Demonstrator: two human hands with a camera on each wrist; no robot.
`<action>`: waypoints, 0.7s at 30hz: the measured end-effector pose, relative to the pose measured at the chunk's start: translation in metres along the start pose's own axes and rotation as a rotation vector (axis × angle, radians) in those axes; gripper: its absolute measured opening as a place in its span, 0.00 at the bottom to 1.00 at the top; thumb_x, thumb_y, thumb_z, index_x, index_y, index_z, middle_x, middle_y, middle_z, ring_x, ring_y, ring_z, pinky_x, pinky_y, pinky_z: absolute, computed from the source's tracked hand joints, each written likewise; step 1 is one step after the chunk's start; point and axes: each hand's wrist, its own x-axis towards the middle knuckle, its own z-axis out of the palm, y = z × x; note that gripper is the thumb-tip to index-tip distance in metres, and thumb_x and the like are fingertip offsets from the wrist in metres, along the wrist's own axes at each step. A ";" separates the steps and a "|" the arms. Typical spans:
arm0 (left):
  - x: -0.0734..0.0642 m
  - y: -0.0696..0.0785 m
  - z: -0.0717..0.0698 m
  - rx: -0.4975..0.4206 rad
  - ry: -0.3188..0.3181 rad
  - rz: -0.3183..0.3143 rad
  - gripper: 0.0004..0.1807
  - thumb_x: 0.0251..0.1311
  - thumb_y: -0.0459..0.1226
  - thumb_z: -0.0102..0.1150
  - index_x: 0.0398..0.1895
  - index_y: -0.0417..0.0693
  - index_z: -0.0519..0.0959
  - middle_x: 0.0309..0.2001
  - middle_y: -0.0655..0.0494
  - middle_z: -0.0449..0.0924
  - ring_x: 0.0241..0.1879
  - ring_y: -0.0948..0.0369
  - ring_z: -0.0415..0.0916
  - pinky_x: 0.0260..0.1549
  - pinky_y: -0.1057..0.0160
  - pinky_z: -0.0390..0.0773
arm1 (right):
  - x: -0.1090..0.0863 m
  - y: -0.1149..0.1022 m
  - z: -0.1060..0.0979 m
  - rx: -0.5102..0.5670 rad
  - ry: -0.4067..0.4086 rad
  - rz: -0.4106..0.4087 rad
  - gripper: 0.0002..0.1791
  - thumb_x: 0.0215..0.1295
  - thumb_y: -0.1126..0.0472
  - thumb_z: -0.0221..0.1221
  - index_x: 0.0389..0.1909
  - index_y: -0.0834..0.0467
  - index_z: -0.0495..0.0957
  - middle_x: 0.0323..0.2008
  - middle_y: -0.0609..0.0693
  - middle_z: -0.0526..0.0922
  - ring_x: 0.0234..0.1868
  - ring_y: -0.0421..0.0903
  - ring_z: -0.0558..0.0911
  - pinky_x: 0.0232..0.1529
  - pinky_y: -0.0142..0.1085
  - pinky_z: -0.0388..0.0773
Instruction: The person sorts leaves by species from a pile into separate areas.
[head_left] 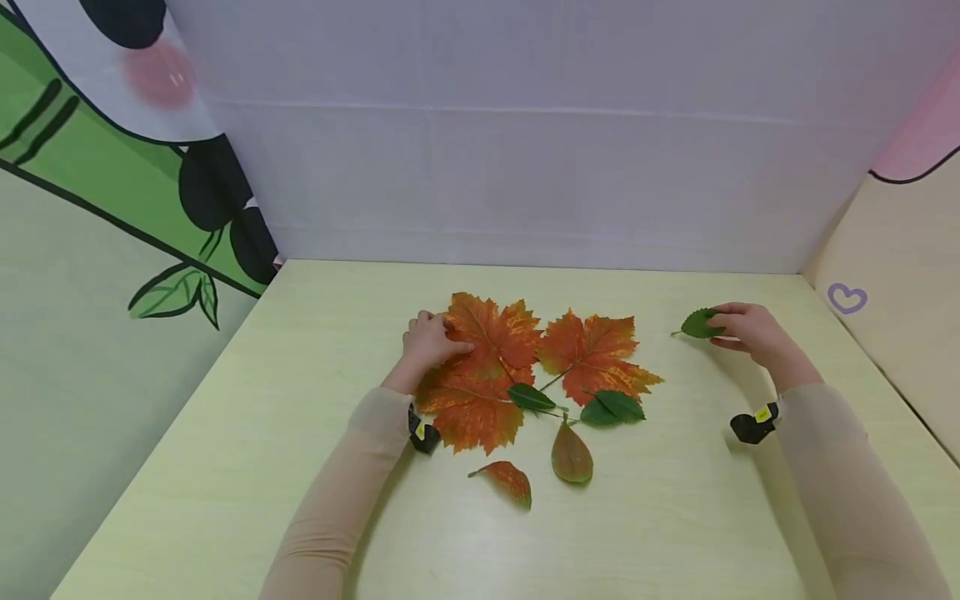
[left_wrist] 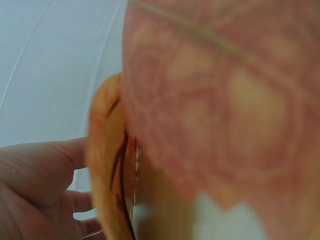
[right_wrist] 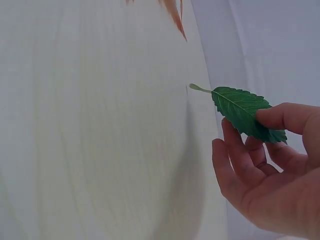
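Note:
My left hand (head_left: pixel 432 343) pinches the edge of an orange maple leaf (head_left: pixel 491 333) at the upper left of the group. In the left wrist view its thumb lies against a curled orange leaf (left_wrist: pixel 107 165), with the fingers behind; a blurred reddish leaf (left_wrist: pixel 210 100) fills much of that view. A second orange maple leaf (head_left: pixel 476 412) lies just below, overlapped by the first. To the right, my right hand (head_left: pixel 757 333) holds a green serrated leaf (right_wrist: pixel 242 110) between thumb and fingers above the table, its stem pointing left.
On the pale table (head_left: pixel 660 517) lie another orange maple leaf (head_left: pixel 588 354), a green leaf (head_left: pixel 531 397), overlapping green leaves (head_left: pixel 613 408), a brownish-green leaf (head_left: pixel 572 454) and a small red-orange leaf (head_left: pixel 506 482). A white backdrop (head_left: pixel 525 183) stands along the far edge, with side panels left and right.

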 end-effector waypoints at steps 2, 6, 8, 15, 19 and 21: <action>0.000 0.000 0.000 0.000 0.002 0.000 0.29 0.48 0.53 0.64 0.45 0.39 0.73 0.53 0.40 0.63 0.52 0.46 0.58 0.50 0.48 0.61 | 0.004 -0.001 -0.004 0.007 0.019 0.005 0.23 0.65 0.61 0.49 0.56 0.68 0.58 0.31 0.35 0.72 0.33 0.29 0.77 0.44 0.33 0.76; 0.000 0.000 -0.002 0.002 0.000 0.003 0.30 0.48 0.53 0.64 0.45 0.39 0.73 0.53 0.40 0.63 0.52 0.46 0.58 0.50 0.48 0.61 | 0.010 -0.001 -0.013 -0.027 0.052 0.013 0.26 0.65 0.61 0.50 0.59 0.69 0.56 0.31 0.37 0.71 0.31 0.30 0.77 0.43 0.33 0.77; 0.000 0.000 -0.003 0.003 0.000 0.003 0.29 0.48 0.53 0.64 0.45 0.39 0.73 0.53 0.40 0.63 0.52 0.45 0.58 0.50 0.48 0.61 | 0.013 -0.001 -0.017 -0.042 0.065 0.013 0.30 0.64 0.60 0.51 0.62 0.71 0.53 0.30 0.37 0.71 0.31 0.29 0.77 0.42 0.33 0.77; 0.002 0.000 -0.006 0.008 -0.002 0.010 0.29 0.49 0.53 0.63 0.45 0.39 0.73 0.53 0.40 0.63 0.53 0.45 0.58 0.51 0.48 0.60 | 0.022 0.005 -0.030 -0.071 0.160 0.027 0.34 0.62 0.57 0.55 0.62 0.72 0.54 0.27 0.33 0.71 0.29 0.26 0.75 0.40 0.28 0.76; 0.002 0.001 -0.007 0.010 -0.001 0.011 0.29 0.49 0.53 0.63 0.45 0.39 0.73 0.53 0.40 0.63 0.53 0.45 0.58 0.51 0.48 0.60 | 0.029 0.012 -0.038 -0.046 0.230 0.061 0.15 0.60 0.56 0.57 0.47 0.57 0.72 0.27 0.33 0.71 0.28 0.26 0.74 0.36 0.25 0.75; 0.002 0.001 -0.007 0.008 -0.002 0.009 0.29 0.49 0.52 0.63 0.45 0.39 0.73 0.53 0.40 0.63 0.53 0.45 0.58 0.51 0.48 0.60 | 0.031 0.014 -0.040 -0.049 0.259 0.084 0.09 0.60 0.54 0.58 0.40 0.51 0.74 0.33 0.38 0.71 0.28 0.26 0.72 0.36 0.24 0.75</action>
